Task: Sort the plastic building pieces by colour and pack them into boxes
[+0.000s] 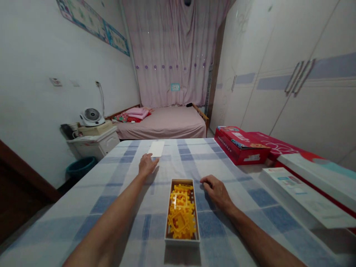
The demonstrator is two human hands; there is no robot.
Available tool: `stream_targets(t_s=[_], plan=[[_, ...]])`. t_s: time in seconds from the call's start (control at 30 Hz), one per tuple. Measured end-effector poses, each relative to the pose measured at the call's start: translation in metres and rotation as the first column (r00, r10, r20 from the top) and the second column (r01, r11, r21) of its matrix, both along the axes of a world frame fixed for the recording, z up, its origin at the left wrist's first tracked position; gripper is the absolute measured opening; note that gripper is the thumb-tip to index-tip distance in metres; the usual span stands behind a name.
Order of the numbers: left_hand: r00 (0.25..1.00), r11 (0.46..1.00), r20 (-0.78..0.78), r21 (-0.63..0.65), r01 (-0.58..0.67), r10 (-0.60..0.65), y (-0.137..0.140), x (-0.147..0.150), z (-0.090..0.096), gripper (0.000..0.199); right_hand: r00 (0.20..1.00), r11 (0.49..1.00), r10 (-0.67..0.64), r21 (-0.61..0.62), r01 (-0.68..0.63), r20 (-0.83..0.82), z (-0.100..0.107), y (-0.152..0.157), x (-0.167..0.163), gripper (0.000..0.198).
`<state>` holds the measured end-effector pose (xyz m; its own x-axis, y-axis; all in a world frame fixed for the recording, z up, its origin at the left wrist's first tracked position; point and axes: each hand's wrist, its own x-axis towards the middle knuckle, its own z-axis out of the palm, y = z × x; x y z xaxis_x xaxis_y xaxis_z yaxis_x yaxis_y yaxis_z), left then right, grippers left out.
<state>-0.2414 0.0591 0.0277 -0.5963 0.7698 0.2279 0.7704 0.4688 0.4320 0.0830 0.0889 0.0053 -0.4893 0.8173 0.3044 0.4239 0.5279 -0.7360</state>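
Note:
A narrow white-edged box [197,222] stands on the checked tablecloth right in front of me, its top uncovered. Yellow plastic interlocking pieces [180,211] with notched edges fill it. Farther off lies a flat white rectangle [157,148], perhaps a lid or card. My left hand [147,164] reaches out to its near edge, thumb and fingers apart; whether the fingertips touch it I cannot tell. Just right of the box my right hand [216,190] rests on the cloth, fingers curled in, with nothing seen in them.
Red boxes [236,144] and a long white box [303,193] occupy the table's right side. Beyond the table's far edge is a bed [172,118]. A small fan [92,115] sits on a cabinet at left, above a dark teal bin [81,166]. Wardrobes [256,100] line the right wall.

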Motion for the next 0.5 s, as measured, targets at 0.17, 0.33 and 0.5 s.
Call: stream_targets(t_s=[0.17, 0.33, 0.5], plan=[[0.994, 0.989, -0.069, -0.115, -0.090, 0.083, 0.030, -0.013, -0.008, 0.072, 0.999, 1.000, 0.030, 0.006, -0.031, 0.034, -0.003, 0.001, 0.002, 0.023], [0.991, 0.975, -0.136, -0.217, -0.036, 0.007, 0.044, -0.020, -0.007, 0.063, 0.995, 0.999, 0.045, -0.001, -0.045, 0.093, -0.002, 0.000, 0.002, 0.021], [0.984, 0.970, -0.166, -0.242, 0.025, -0.067, 0.043, -0.022, -0.001, 0.044, 0.993, 0.997, 0.075, 0.015, -0.077, 0.091, -0.004, 0.001, 0.003, 0.022]])
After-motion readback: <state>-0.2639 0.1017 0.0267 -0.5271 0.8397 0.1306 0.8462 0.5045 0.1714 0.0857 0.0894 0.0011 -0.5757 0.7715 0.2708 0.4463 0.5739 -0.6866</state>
